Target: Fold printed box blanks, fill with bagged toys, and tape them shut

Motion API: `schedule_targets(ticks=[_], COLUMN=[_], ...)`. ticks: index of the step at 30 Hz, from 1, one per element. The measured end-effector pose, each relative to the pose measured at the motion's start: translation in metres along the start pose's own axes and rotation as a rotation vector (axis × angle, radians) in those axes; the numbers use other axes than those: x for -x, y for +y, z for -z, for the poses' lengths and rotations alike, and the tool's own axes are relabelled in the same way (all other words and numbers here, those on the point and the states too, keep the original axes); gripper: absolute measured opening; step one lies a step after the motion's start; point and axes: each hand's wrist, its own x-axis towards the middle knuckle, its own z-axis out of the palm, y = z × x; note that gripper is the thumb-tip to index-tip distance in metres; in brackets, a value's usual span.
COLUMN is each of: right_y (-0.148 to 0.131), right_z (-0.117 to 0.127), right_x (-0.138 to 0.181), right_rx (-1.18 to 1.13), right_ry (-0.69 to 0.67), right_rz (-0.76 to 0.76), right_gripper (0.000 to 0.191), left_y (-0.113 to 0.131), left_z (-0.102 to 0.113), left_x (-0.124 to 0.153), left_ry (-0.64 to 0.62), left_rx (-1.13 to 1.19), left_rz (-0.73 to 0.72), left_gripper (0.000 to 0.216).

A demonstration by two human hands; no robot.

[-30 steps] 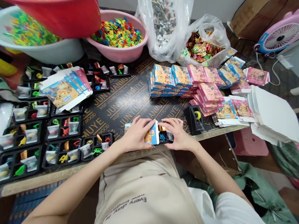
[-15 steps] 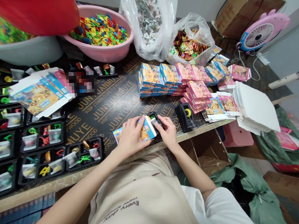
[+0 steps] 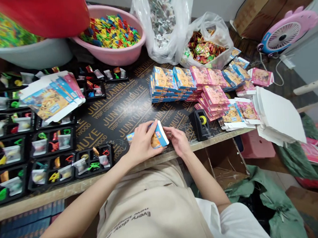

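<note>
A small blue picture box (image 3: 157,136) lies at the table's front edge with its white end flap standing up on the right. My left hand (image 3: 143,143) is wrapped over the box from above, thumb along its top. My right hand (image 3: 178,141) is at the box's right end, fingers bent together against the flap; its thumb contact is partly hidden. No black tray shows at that end now. Left of my hands stand several black trays (image 3: 93,160) of small toys and sachets. A black tape dispenser (image 3: 200,125) stands right of my right hand.
Behind my hands are stacked blue boxes (image 3: 163,79) and pink boxes (image 3: 215,94). Flat cartons (image 3: 50,100) lie over trays at left; white cartons (image 3: 278,116) sit at right. A pink basin (image 3: 113,54), plastic bags (image 3: 162,33) and a fan (image 3: 281,38) line the back.
The black tray that stuck out of the box's right end is no longer visible. My right hand has come up to the flap, and the view has shifted slightly.
</note>
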Motion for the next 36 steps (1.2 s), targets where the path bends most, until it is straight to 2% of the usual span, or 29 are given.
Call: schedule_targets(ticks=[4,6,8,11,14,18,21,24,27,29,32,33,36], right_y=[-0.009,-0.012,-0.014,-0.016,-0.014,-0.011,-0.012,-0.01,-0.007,-0.004,-0.003,-0.003,-0.005], right_z=[-0.008,-0.015,-0.02,-0.023,-0.027,-0.032,-0.029,-0.021,-0.019,-0.022,-0.024,-0.023,-0.012], right_x=[0.0,0.0,0.0,-0.001,-0.002,-0.001,0.003,0.006,0.007,0.007,0.007,0.007,0.007], right_rx=[-0.026,-0.045,-0.069,-0.025,0.126,0.225,0.138,0.0,-0.039,-0.053,-0.082,-0.094,-0.032], right_ry=[0.02,0.004,0.053,0.137,0.16,0.155,0.089,0.081,0.104,0.123,0.103,0.065,-0.073], right_rz=[0.045,0.049,0.061,0.08,0.134,0.147,0.101,0.015,-0.014,0.014,0.067,0.08,0.183], right_gripper=[0.052,0.056,0.055,0.04,0.027,0.031,0.035,0.031,0.024,0.02,0.01,0.009,0.021], left_y=[-0.006,-0.009,-0.012,-0.014,-0.009,0.0,0.002,0.002,0.003,0.004,0.003,0.002,-0.002], left_z=[0.0,-0.004,-0.011,-0.019,-0.021,-0.017,-0.012,-0.008,-0.007,-0.008,-0.007,-0.005,0.005], left_x=[-0.005,-0.004,0.002,0.012,0.018,0.019,0.019,0.017,0.014,0.013,0.018,0.021,0.027], left_ry=[-0.057,-0.094,-0.069,0.034,0.138,0.241,0.256,0.247,0.258,0.333,0.43,0.422,0.324], left_rx=[0.689,1.031,1.241,1.356,1.41,1.438,1.459,1.489,1.492,1.427,1.204,1.109,0.803], left_rz=[0.04,0.15,0.314,0.508,0.612,0.675,0.762,0.829,0.821,0.772,0.541,0.434,0.188], left_gripper=[0.094,0.081,0.065,0.05,0.046,0.044,0.039,0.036,0.035,0.031,0.011,0.005,0.006])
